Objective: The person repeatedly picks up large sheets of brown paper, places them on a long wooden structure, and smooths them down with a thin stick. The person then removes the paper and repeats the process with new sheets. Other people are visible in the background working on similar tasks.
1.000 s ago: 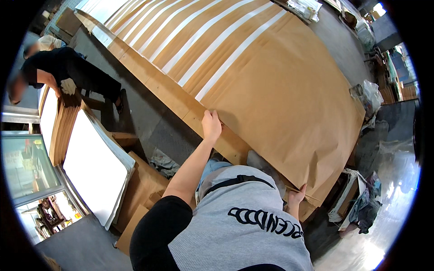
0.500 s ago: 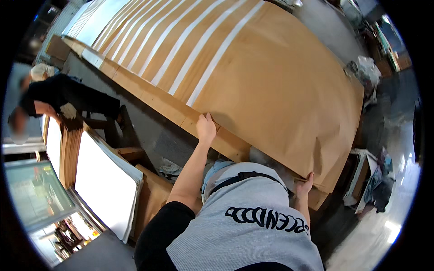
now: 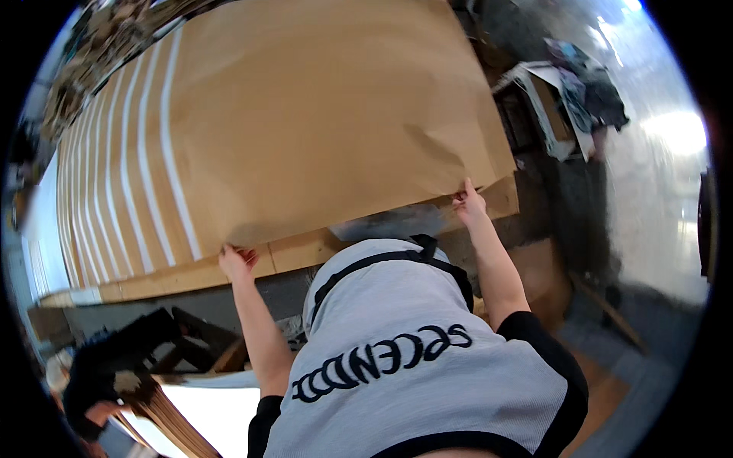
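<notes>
A large brown paper sheet (image 3: 321,114) covers the worktable in front of me. Toward its left end, overlapping layers leave a row of white strips (image 3: 169,137) showing. My left hand (image 3: 238,261) is closed on the near edge of the sheet, just right of the last strip. Farther right, my right hand (image 3: 469,204) pinches the same edge close to the near right corner, where the paper is creased. Below the sheet's edge runs the table's wooden border (image 3: 298,253). Clear plastic (image 3: 393,221) shows under the paper between my hands.
A person in dark clothes (image 3: 114,359) bends at the lower left beside a stack of white-faced sheets (image 3: 217,412). Brown scraps (image 3: 107,57) lie heaped beyond the table. At the right stands a white-edged box (image 3: 550,107) with cloth on it; a stick (image 3: 611,309) lies on the floor.
My view has swung round to the right, so the table's near edge lies flatter across it. Both hands still hold the sheet's edge, with the right arm now more fully in sight.
</notes>
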Motion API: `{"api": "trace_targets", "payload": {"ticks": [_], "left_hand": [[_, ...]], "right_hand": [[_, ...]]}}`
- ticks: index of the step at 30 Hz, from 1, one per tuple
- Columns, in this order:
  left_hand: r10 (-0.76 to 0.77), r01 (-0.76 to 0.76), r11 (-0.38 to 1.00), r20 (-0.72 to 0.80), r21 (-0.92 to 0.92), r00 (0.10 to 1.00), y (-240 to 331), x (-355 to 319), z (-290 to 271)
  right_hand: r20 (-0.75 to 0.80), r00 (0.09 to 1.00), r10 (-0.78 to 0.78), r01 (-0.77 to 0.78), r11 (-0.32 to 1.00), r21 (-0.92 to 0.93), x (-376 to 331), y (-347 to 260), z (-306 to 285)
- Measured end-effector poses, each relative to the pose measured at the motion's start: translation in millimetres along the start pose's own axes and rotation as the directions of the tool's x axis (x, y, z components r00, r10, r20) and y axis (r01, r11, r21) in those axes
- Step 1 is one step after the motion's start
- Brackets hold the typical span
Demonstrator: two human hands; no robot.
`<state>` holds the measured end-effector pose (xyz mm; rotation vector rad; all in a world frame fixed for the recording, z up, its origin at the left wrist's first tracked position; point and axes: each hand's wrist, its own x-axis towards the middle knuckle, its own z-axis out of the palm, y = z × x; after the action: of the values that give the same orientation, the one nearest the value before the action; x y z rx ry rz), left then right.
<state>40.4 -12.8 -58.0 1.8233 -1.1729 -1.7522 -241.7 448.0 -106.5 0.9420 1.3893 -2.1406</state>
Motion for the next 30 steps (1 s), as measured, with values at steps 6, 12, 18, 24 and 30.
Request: {"api": "trace_targets", "payload": {"ticks": [6,12,18,24,30], "left_hand": [[-0.030,0.028,0.999,0.045,0.029,0.999,-7,21,-14],[-0.098,0.108,0.992,0.156,-0.058,0.983,-3,20,-26],[-0.281,0.331,0.893,0.198,-0.305,0.939,21,-30,4],[-0.317,0.398,0.867,0.282,-0.301,0.905,44,-45,30],[-0.377,0.411,0.841,0.164,-0.351,0.912,12,-37,11]], "right_hand": [[-0.086,0.948,-0.308,0.261,0.902,-0.345,6,-1,3],[-0.250,0.968,-0.027,-0.030,0.975,-0.221,5,11,-2],[-0.183,0.969,0.167,-0.181,0.982,-0.061,-27,4,23],[-0.138,0.958,0.250,-0.262,0.961,-0.082,-10,-2,17],[0.253,0.916,-0.310,0.365,0.390,-0.845,-25,10,-12]]}}
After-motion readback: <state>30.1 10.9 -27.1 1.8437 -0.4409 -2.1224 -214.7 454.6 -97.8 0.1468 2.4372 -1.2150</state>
